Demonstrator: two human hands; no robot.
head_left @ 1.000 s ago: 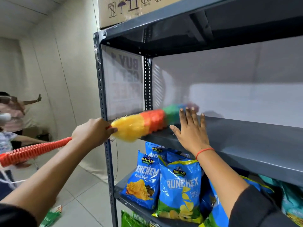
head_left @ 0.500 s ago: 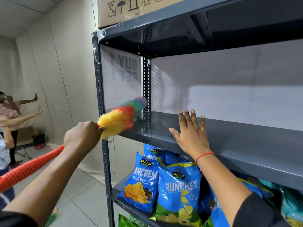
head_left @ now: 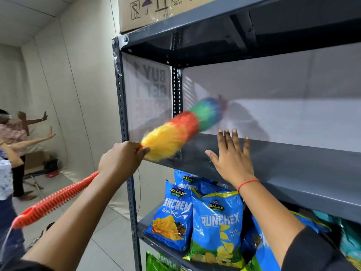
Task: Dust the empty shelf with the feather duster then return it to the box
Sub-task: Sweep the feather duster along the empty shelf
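I have my left hand point(head_left: 121, 159) wrapped tight around the feather duster point(head_left: 175, 132) where the orange ribbed handle meets the yellow plumes, so that hand does the work. From the fist, the head runs toward about two o'clock, over the front left corner of the empty shelf point(head_left: 293, 173), its blurred blue tip close to the white back panel. The long axis goes from eight o'clock at the handle loop to two o'clock at the tip. My right hand point(head_left: 232, 161) lies flat, fingers spread, on the shelf just right of the plumes, holding nothing
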